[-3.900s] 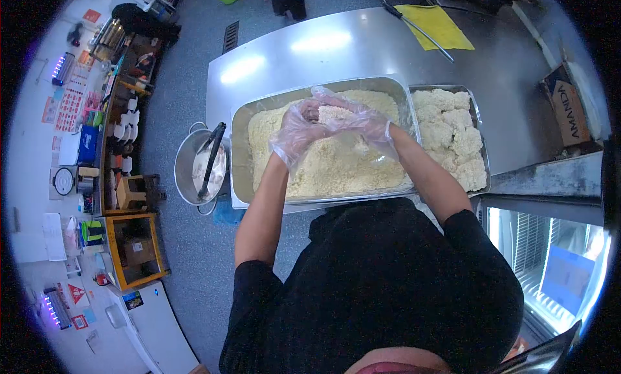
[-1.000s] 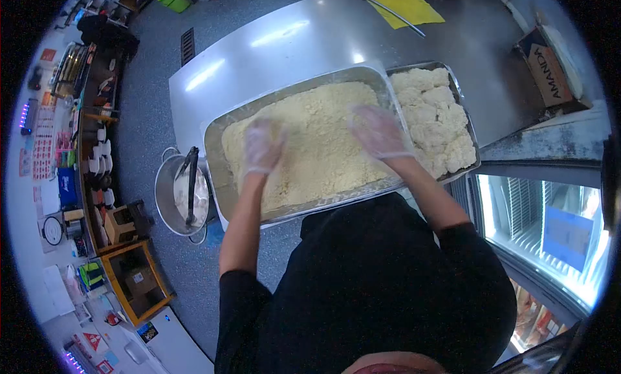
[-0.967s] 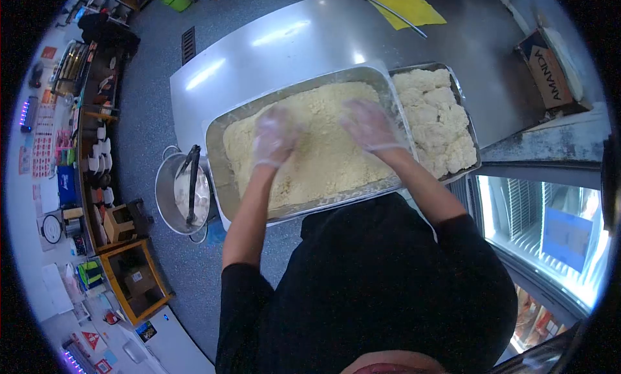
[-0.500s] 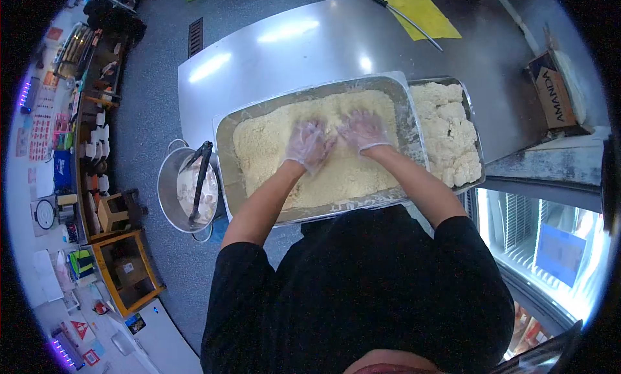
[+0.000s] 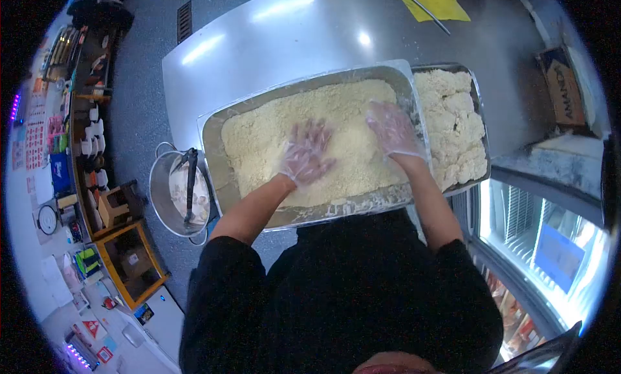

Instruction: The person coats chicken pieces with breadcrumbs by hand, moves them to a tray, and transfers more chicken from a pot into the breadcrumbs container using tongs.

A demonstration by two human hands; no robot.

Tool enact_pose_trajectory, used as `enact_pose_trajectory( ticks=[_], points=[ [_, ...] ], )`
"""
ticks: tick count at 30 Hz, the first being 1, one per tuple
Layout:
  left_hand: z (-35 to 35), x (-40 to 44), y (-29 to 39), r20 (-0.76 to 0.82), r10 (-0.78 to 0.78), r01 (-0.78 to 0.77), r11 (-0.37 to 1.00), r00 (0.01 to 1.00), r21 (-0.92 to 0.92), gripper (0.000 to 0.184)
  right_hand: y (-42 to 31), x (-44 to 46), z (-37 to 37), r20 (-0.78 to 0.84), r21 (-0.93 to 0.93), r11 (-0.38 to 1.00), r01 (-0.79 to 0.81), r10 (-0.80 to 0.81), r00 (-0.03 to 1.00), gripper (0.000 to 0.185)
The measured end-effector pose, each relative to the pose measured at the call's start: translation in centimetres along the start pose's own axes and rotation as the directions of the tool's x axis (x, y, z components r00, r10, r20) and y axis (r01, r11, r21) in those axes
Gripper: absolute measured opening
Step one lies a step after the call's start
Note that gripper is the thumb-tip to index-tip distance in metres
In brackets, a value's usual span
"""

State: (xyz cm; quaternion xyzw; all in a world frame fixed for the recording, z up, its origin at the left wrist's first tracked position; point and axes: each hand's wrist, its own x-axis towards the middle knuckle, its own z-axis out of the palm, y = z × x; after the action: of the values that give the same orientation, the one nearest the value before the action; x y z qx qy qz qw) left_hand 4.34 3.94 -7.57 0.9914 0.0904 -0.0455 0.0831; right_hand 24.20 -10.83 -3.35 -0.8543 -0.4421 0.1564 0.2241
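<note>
A deep metal tray (image 5: 212, 134) holds a bed of pale yellow breading flour (image 5: 259, 141). My left hand (image 5: 308, 153), in a clear plastic glove, lies flat on the flour near the middle, fingers spread. Farther right, near the tray's right wall, my gloved right hand (image 5: 392, 129) rests palm down on the flour with its fingers stretched out. Neither hand grips anything. Against the right side of this tray stands a second tray (image 5: 486, 147), full of lumpy breaded pieces (image 5: 453, 125). What lies beneath the flour is hidden.
A metal pot (image 5: 157, 193) with white liquid and black-handled tongs (image 5: 190, 186) stands at the left. The trays sit on a steel table (image 5: 259, 47). A yellow cloth (image 5: 440, 2) lies at the back; a cardboard box (image 5: 561, 89) and lit fridge (image 5: 537, 231) are at the right.
My hands have moved apart: the right has slid toward the tray's right wall, while the left stays near the middle with its fingers more spread. The view has shifted slightly.
</note>
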Motion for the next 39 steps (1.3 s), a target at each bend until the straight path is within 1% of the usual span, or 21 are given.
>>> enact_pose_trajectory(
  ticks=[1, 5, 11, 13, 16, 19, 20, 21, 22, 25, 26, 27, 28, 29, 30, 31, 33, 34, 36, 38, 39],
  points=[
    [0.4, 0.5, -0.2, -0.001, -0.016, 0.016, 1.0, 1.0, -0.007, 0.075, 0.3, 0.0, 0.1, -0.08, 0.028, 0.999, -0.025, 0.028, 0.996, 0.045],
    [0.5, 0.2, 0.4, 0.061, 0.001, 0.0, 1.0, 0.998, -0.003, 0.078, 1.2, 0.2, 1.2, 0.064, 0.217, 0.97, -0.105, 0.093, 0.994, 0.045],
    [1.8, 4.7, 1.7, 0.066, 0.091, -0.088, 0.995, 0.994, -0.043, 0.081, 2.1, 1.5, -0.1, -0.082, 0.161, 0.986, -0.037, 0.05, 0.995, 0.036],
    [1.4, 5.0, 1.7, 0.149, 0.084, -0.075, 0.995, 0.985, -0.066, 0.081, 4.7, 0.7, 2.0, -0.221, -0.335, 0.862, 0.38, -0.464, 0.858, 0.032],
    [0.4, 4.7, 1.7, 0.162, 0.08, -0.08, 0.997, 0.984, -0.006, 0.081, 3.5, 0.0, 1.1, -0.185, -0.411, 0.847, 0.338, -0.44, 0.879, 0.034],
    [0.3, 3.2, 0.7, 0.044, -0.089, 0.087, 0.995, 0.995, 0.044, 0.081, 4.4, 0.1, 1.6, -0.212, -0.328, 0.854, 0.404, -0.483, 0.85, 0.034],
    [0.9, 2.7, -0.6, 0.05, -0.107, 0.102, 0.99, 0.993, 0.093, 0.081, 4.1, -0.4, 1.5, -0.206, -0.329, 0.858, 0.395, -0.473, 0.856, 0.034],
    [1.4, 2.6, -1.6, 0.048, -0.126, 0.118, 0.983, 0.991, 0.142, 0.081, 2.1, 0.0, 0.1, -0.158, -0.015, 0.99, 0.144, -0.144, 0.977, 0.036],
    [-0.4, 3.3, -1.4, 0.223, -0.184, 0.18, 0.983, 0.957, 0.038, 0.08, 1.1, 0.5, -0.7, -0.013, 0.264, 0.95, -0.168, 0.178, 0.984, 0.038],
    [0.5, 3.7, -1.4, 0.145, -0.145, 0.135, 0.988, 0.979, 0.076, 0.079, 1.7, 1.2, 0.1, -0.107, 0.15, 0.987, -0.053, 0.069, 0.992, 0.044],
    [0.7, 3.7, -1.3, 0.159, -0.163, 0.156, 0.986, 0.974, 0.056, 0.08, 0.9, 1.0, -1.4, 0.051, 0.335, 0.91, -0.242, 0.239, 0.97, 0.041],
    [1.3, 2.7, -0.8, 0.198, -0.176, 0.17, 0.984, 0.964, 0.045, 0.08, 1.6, -0.2, -0.6, 0.094, 0.34, 0.903, -0.264, 0.247, 0.965, 0.041],
    [1.5, 2.5, -0.8, 0.143, -0.163, 0.157, 0.986, 0.976, 0.05, 0.079, 3.3, -0.3, 0.3, -0.045, -0.022, 0.998, 0.052, -0.053, 0.998, 0.04],
    [1.0, 3.3, -1.6, 0.054, -0.14, 0.136, 0.988, 0.989, 0.076, 0.079, 4.1, 0.7, 1.1, -0.098, -0.418, 0.849, 0.323, -0.395, 0.913, 0.038],
    [0.0, 3.1, -1.8, -0.001, -0.135, 0.135, 0.989, 0.991, 0.066, 0.077, 3.6, 0.8, 1.6, -0.267, -0.047, 0.976, 0.214, -0.219, 0.939, 0.034],
    [-1.6, 3.1, -1.9, -0.003, -0.137, 0.137, 0.988, 0.991, 0.077, 0.077, 3.8, 0.8, 2.0, -0.273, -0.04, 0.975, 0.218, -0.221, 0.936, 0.034],
    [-4.5, 2.2, -2.1, 0.007, -0.312, 0.304, 0.919, 0.95, -0.253, 0.074, 4.5, 0.1, 2.5, -0.234, -0.061, 0.975, 0.212, -0.22, 0.947, 0.033],
    [-5.6, 1.1, -3.1, 0.002, -0.316, 0.306, 0.919, 0.949, -0.247, 0.074, 3.9, 0.4, 2.2, -0.239, -0.058, 0.974, 0.218, -0.226, 0.945, 0.033],
    [-7.8, -1.6, -5.1, 0.115, -0.446, 0.459, 0.833, 0.887, -0.31, 0.064, 2.5, 0.8, 1.4, -0.1, 0.239, 0.962, -0.134, 0.162, 0.982, 0.034],
    [-10.7, -2.8, -4.3, 0.434, -0.686, 0.805, 0.558, 0.584, -0.201, 0.054, 2.0, 0.6, 0.4, -0.15, 0.307, 0.951, -0.043, 0.093, 0.984, 0.035],
    [-8.4, -4.7, -5.6, 0.43, -0.688, 0.804, 0.561, 0.585, -0.196, 0.054, 1.8, 0.3, 0.1, -0.197, 0.362, 0.931, 0.04, 0.034, 0.98, 0.036]
  ],
)
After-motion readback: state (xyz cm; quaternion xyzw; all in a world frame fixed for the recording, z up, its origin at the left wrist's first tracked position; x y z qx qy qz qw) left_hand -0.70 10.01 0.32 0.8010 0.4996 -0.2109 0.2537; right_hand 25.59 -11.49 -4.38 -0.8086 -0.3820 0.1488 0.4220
